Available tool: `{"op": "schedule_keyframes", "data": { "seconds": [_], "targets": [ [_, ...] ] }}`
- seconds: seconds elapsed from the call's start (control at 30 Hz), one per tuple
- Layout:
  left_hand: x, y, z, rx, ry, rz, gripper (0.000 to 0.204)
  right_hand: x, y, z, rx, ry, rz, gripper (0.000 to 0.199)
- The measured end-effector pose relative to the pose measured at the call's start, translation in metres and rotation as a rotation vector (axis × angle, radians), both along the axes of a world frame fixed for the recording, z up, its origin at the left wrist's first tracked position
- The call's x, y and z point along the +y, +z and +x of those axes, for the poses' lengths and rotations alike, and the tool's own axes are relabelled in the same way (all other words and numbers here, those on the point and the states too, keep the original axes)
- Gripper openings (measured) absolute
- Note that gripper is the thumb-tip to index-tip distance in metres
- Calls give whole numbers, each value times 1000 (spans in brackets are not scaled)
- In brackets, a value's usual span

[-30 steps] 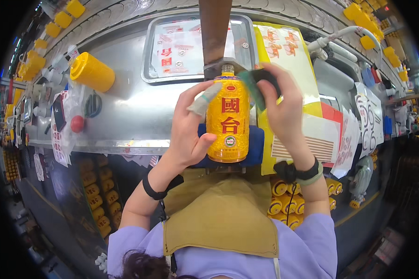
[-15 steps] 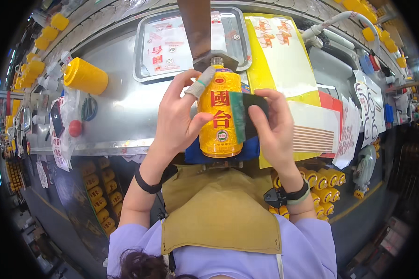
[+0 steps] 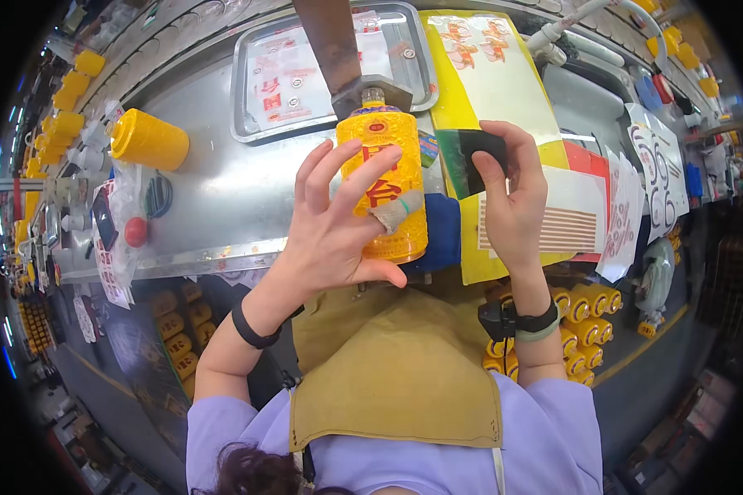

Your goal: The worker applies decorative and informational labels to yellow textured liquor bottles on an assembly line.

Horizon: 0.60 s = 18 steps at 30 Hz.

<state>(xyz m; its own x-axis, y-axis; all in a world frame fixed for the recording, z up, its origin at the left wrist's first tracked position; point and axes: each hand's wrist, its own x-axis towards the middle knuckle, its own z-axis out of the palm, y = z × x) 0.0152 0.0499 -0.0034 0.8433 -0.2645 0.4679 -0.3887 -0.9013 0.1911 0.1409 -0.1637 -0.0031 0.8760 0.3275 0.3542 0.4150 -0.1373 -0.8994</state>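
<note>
A yellow textured bottle with red characters lies on its back, its clear neck against a dark metal bracket. My left hand is spread across the bottle's front, fingers apart; whether each fingertip presses on it I cannot tell. One of its fingers wears a grey fabric finger cover. To the right, my right hand pinches a flat black scraper with a green edge between thumb and fingers, apart from the bottle. A blue pad shows beneath the bottle.
Behind stands a metal tray with label sheets. A yellow board at right carries sticker sheets, one with brown stripes. Another yellow bottle and a red ball are at left. More yellow bottles stand below the table edge.
The scraper has come off the bottle and moved right with my right hand. My left hand has shifted from the bottle's left side and neck to spread over its front.
</note>
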Motion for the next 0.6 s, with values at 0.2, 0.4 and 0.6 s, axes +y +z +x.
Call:
{"op": "schedule_keyframes", "data": {
  "seconds": [0.2,0.4,0.6],
  "targets": [
    [-18,-9,-27,30,42,-82,78,0,15,-8,27,276,-122,29],
    [-42,-31,-49,1,255,-490,102,14,8,20,-439,118,-203,28],
    [-49,-58,-60,20,333,-961,91,-10,2,-22,-767,480,-228,25]
  ]
}}
